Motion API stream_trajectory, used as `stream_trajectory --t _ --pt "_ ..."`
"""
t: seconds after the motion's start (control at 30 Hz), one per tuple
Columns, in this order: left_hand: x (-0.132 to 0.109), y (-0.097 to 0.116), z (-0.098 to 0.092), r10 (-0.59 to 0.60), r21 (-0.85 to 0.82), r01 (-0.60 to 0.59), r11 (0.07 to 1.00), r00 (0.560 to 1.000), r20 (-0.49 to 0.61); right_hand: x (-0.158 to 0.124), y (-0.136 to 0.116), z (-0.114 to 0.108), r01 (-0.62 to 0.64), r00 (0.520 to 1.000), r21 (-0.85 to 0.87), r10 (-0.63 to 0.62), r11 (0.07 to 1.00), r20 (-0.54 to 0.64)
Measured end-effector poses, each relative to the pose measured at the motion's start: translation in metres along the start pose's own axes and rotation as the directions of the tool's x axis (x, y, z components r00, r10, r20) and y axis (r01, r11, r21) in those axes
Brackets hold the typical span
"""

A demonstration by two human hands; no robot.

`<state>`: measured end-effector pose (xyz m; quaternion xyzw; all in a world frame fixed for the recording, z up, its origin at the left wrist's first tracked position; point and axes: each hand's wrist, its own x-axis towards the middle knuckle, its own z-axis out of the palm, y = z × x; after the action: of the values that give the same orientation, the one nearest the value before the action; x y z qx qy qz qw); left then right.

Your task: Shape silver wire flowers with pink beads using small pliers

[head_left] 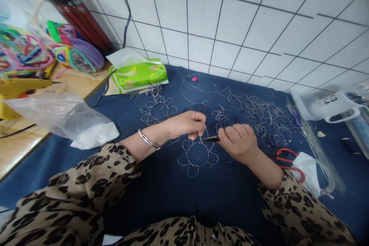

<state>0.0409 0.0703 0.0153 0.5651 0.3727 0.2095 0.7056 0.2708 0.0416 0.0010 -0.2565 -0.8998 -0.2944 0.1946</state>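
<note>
A flower-shaped wire frame point(188, 156), with small pink beads on its central ring, hangs or lies in front of me on the dark blue cloth. My left hand point(187, 123) pinches the wire at the top of this frame, thumb and fingers pressed together. In the fist of my right hand point(240, 143) is a pair of pliers point(211, 138); its dark narrow jaws point left and meet the wire just beside my left fingertips. The pliers' handles are hidden in my palm. Farther back lies a second wire flower point(149, 110).
Cut wire pieces point(263, 113) are heaped at the right, near red-handled scissors point(300, 175) and a white pitcher point(319, 103). Behind stand a green tissue pack point(138, 75) and a tiled wall. On the left are a plastic bag point(69, 117), a yellow glue gun point(17, 88) and a red thermos point(75, 11).
</note>
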Motion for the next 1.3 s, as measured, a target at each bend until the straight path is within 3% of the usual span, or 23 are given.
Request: stream_trajectory --t 0.4,1.3 --pt "0.0031 -0.0050 0.0013 -0.039 -0.007 0.039 0.999 0.998 0.040 -0.0009 -0.0014 0.0022 -0.019 0.999 0.093 0.016 0.996 0.028" --pt "0.0044 -0.0083 0.0028 -0.045 0.010 0.045 0.999 0.999 0.012 -0.0002 -0.0026 0.0036 -0.016 1.000 0.062 0.017 0.998 -0.011"
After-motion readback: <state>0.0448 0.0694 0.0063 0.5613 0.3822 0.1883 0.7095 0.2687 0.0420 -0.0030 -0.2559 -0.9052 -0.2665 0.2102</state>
